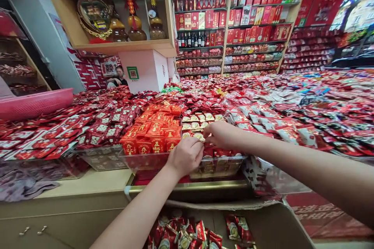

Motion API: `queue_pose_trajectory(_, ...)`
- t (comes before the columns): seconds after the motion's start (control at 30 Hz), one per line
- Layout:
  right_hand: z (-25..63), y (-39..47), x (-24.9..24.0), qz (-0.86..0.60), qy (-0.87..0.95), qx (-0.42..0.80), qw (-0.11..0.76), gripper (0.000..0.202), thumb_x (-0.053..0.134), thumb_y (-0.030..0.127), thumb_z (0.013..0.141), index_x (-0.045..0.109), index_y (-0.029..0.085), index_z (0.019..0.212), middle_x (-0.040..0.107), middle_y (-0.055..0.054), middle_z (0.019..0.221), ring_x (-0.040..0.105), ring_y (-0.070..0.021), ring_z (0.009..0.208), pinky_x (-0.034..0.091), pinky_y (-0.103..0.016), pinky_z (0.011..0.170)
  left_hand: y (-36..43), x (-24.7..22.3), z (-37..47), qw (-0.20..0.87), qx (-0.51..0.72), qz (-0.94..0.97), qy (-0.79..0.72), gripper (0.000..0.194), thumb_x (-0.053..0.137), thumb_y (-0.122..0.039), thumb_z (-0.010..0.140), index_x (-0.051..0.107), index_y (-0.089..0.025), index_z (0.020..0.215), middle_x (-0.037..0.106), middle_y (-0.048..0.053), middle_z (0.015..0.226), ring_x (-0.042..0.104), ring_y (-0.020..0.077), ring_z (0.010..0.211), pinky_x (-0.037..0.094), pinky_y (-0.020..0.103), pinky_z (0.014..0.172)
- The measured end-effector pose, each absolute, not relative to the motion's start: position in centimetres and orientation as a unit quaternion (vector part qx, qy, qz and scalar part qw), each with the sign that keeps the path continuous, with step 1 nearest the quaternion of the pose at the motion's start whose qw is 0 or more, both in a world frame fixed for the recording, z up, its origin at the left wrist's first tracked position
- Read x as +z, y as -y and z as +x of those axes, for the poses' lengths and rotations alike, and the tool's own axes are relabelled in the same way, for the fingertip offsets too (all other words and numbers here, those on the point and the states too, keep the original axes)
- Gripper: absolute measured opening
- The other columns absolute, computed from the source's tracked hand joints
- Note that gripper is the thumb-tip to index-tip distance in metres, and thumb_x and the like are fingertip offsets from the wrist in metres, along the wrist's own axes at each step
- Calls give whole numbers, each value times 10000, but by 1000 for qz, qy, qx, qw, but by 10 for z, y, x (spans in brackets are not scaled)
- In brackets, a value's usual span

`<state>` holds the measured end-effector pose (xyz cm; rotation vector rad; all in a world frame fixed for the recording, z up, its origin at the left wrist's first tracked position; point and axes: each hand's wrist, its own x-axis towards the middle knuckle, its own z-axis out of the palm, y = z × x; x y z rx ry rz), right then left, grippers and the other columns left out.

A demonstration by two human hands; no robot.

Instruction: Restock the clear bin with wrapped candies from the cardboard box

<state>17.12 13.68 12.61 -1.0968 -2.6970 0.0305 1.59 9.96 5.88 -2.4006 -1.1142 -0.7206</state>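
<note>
My left hand is closed at the front rim of a clear plastic bin, its thumb and fingers bent together. Just to the right, my right hand reaches in from the side with its fingertips pinched. Between the two hands is a small gold-and-white wrapped candy, which both sets of fingertips appear to touch. Rows of similar wrapped candies stand in the bin behind them. To the left, orange-red packets with gold lettering fill the neighbouring bin.
Below the bins, an open cardboard box holds loose red-and-gold wrapped candies. A pink plastic basket sits at the left, above a grey-purple cloth. Shelves of bottles and red boxes line the back; a person sits behind the counter.
</note>
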Motion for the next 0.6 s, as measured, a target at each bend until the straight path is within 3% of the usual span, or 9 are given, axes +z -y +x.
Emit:
queue_pose_trajectory(0.1, 180, -92, 132, -336, 921, -1, 199, 206, 439, 184, 747, 639, 141, 767, 635, -72, 741, 542, -135, 660, 372, -229, 606, -98, 61, 17, 197, -256, -858, 399, 185, 404, -170, 811, 579, -133, 859, 624, 95, 854, 553, 201, 848, 461, 348, 771)
queue_pose_trajectory(0.17, 186, -56, 115, -266, 944, 51, 188, 198, 443, 215, 762, 632, 156, 765, 636, -47, 721, 539, -117, 634, 383, -213, 600, -98, 64, 18, 194, -263, -856, 401, 200, 410, -156, 804, 552, -125, 942, 624, 100, 884, 554, 207, 864, 457, 368, 792)
queue_pose_trajectory(0.3, 196, -9, 23, -154, 984, 83, 41, 129, 552, 265, 689, 639, 172, 673, 639, -30, 600, 540, -120, 526, 369, -205, 487, -99, 70, 20, 187, -291, -844, 410, 311, 394, -131, 811, 439, -119, 1119, 598, 115, 998, 559, 200, 911, 457, 380, 822)
queue_pose_trajectory(0.37, 201, -2, -37, -201, 974, 101, -27, 83, 584, 201, 649, 659, 216, 679, 632, -4, 540, 529, -114, 443, 322, -195, 398, -102, 72, 20, 184, -297, -842, 410, 316, 378, -127, 819, 432, -128, 1130, 590, 112, 1032, 554, 195, 945, 459, 372, 831)
queue_pose_trajectory(0.47, 207, -3, -112, -345, 928, 107, -96, 132, 610, 82, 535, 629, 199, 475, 559, -9, 391, 520, -150, 368, 284, -210, 338, -105, 72, 20, 183, -284, -854, 396, 264, 382, -135, 821, 511, -142, 1050, 626, 90, 971, 565, 197, 928, 456, 377, 836)
queue_pose_trajectory(0.53, 209, -4, -139, -410, 893, 176, -52, 212, 607, 28, 481, 559, 192, 355, 496, -1, 327, 524, -171, 363, 283, -221, 333, -107, 71, 19, 182, -272, -863, 385, 241, 392, -142, 819, 550, -149, 1000, 650, 75, 907, 582, 196, 882, 462, 382, 822)
queue_pose_trajectory(0.6, 212, -3, -147, -431, 858, 277, 45, 238, 617, 41, 500, 543, 206, 345, 500, 9, 352, 535, -168, 397, 303, -228, 343, -108, 72, 18, 184, -269, -866, 379, 238, 393, -147, 820, 561, -146, 988, 657, 77, 885, 588, 199, 862, 468, 390, 809)
